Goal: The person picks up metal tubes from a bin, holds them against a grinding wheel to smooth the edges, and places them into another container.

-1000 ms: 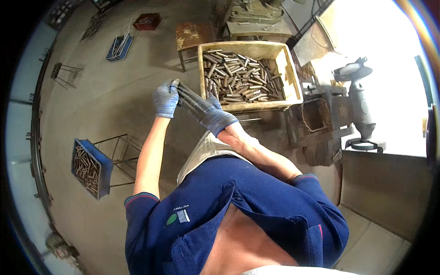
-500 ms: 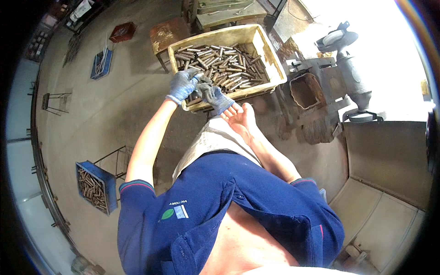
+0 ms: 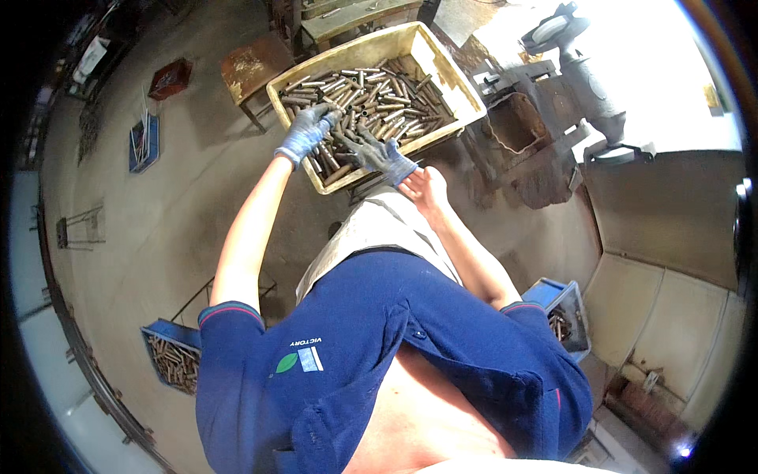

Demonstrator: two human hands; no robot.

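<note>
My left hand (image 3: 306,133) wears a blue and grey work glove, its fingers curled together at the near left part of a large cream bin. A second work glove (image 3: 383,156), grey with a blue cuff, stretches between my hands, its fingers spread toward the left one. The left fingertips close at the end of this glove, though the exact contact is hard to see. My right hand (image 3: 425,189) is bare, palm up, fingers extended with the tips inside the cuff. Below both hands, the cream bin (image 3: 467,83) holds many short metal tubes (image 3: 387,99).
A rusty stool (image 3: 254,67) stands left of the bin, a green bench (image 3: 355,22) behind it. To the right are an open metal box (image 3: 517,122) and a grey pedestal machine (image 3: 588,87). Blue crates of tubes sit at lower left (image 3: 170,355) and lower right (image 3: 560,304).
The loose glove has spread out, and its cuff now covers my right fingertips. My view has shifted, bringing the right-hand blue crate into sight.
</note>
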